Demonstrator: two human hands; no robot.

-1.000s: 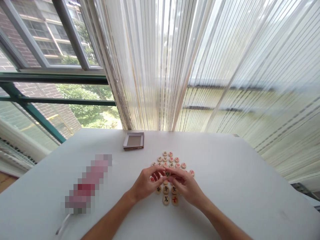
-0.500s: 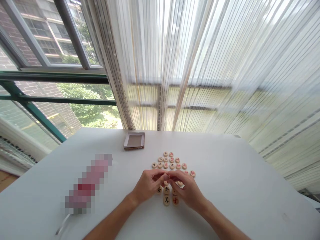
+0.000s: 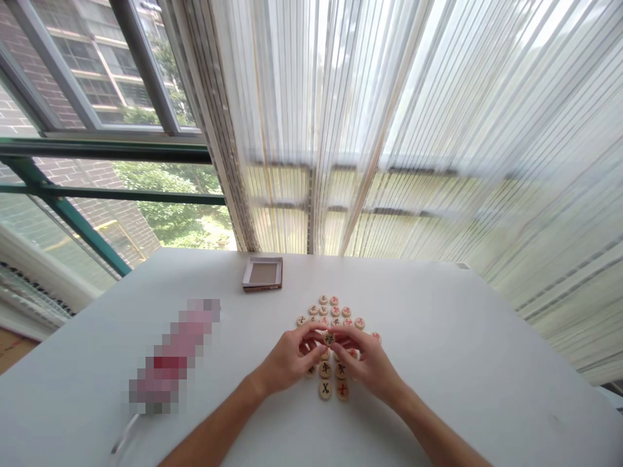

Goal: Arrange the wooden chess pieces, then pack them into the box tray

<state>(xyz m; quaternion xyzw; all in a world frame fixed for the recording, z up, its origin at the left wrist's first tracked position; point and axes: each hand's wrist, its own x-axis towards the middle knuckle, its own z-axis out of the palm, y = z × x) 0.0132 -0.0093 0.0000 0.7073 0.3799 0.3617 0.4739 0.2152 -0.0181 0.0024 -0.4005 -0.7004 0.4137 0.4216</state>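
A round wooden Chinese chess piece (image 3: 329,338) with a black character is held up between my fingertips, its face towards me. My right hand (image 3: 366,357) pinches it from the right with thumb and fingers. From the left, my left hand (image 3: 291,358) is curled round with its fingertips at the piece's edge. Below and beyond the hands, more pieces lie flat in close rows, with red or black characters. Nearest me are a black-marked piece (image 3: 325,389) and a red-marked piece (image 3: 342,389). My hands hide several pieces in the middle rows.
A shallow open box (image 3: 246,284) stands near the table's back edge, left of the rows. A blurred-out pink object (image 3: 182,350) lies on the left of the white table (image 3: 467,363). String curtains (image 3: 389,130) and a window are behind the table.
The piece between my fingers, hidden before, now shows its black-marked face. My fingers have parted slightly around it, and another piece below my right hand shows more fully.
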